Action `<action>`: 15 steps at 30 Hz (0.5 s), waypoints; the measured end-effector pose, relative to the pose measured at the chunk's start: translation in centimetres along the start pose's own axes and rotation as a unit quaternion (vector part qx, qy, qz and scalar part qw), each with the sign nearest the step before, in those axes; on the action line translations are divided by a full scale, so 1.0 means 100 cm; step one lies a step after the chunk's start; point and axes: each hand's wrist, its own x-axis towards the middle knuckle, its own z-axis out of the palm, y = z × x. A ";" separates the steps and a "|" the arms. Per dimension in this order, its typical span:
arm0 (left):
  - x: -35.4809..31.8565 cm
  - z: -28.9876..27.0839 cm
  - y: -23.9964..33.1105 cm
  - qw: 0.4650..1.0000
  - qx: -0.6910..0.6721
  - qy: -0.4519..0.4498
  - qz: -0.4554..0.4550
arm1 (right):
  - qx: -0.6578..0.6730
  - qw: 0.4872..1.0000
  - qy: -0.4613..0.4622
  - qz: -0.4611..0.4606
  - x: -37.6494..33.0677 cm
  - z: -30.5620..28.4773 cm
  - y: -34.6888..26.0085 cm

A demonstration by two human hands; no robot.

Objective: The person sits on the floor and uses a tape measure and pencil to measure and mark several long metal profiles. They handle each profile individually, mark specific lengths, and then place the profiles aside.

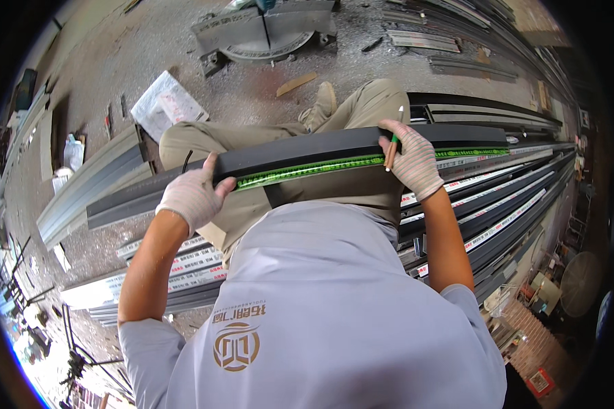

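A long dark grey metal profile (300,144) lies across my lap, slanting up to the right. Along its near side runs a bright green strip (310,170) with dark marks, resembling a tape measure blade. My left hand (192,198), in a pale striped glove, grips the profile's left part, its thumb close to the green strip's end. A thin black piece (187,161) pokes up beside it. My right hand (414,162), gloved alike, holds the profile farther right. Between its fingers sits a slim pencil-like stick (391,151), green and brown with a pale tip.
A mitre saw base (266,37) stands on the floor ahead. Stacked metal profiles (498,198) lie at my right, with more profiles (95,187) at my left. A white plastic sheet (167,102) and a wood scrap (297,84) rest on the floor. A fan (580,283) is far right.
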 end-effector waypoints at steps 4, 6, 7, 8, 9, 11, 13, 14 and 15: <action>-0.003 -0.010 0.005 0.999 -0.008 -0.022 -0.027 | -0.012 0.998 0.015 -0.059 0.002 0.003 0.000; -0.002 -0.013 0.005 0.999 -0.009 -0.042 -0.022 | -0.003 0.998 0.009 -0.066 0.001 -0.001 0.001; -0.001 -0.011 0.003 0.999 -0.010 -0.040 -0.020 | 0.013 0.998 0.010 -0.062 0.001 0.000 0.001; 0.000 -0.011 0.002 0.999 -0.013 -0.040 -0.013 | 0.023 0.998 0.010 -0.057 0.001 -0.001 -0.002; 0.001 -0.013 0.006 0.998 -0.012 -0.055 -0.018 | 0.061 0.997 -0.004 -0.037 0.001 -0.004 -0.006; 0.001 -0.019 0.008 0.996 -0.010 -0.085 -0.028 | 0.157 0.987 0.009 -0.033 0.002 0.007 -0.007; 0.001 -0.017 0.007 0.996 -0.019 -0.080 -0.026 | 0.256 0.966 0.025 -0.013 0.002 0.009 -0.021; 0.001 -0.016 0.006 0.996 -0.023 -0.078 -0.026 | 0.259 0.964 0.031 -0.048 0.004 0.006 -0.025; 0.000 -0.016 0.007 0.997 -0.021 -0.072 -0.019 | 0.290 0.957 0.010 -0.018 0.003 0.002 -0.029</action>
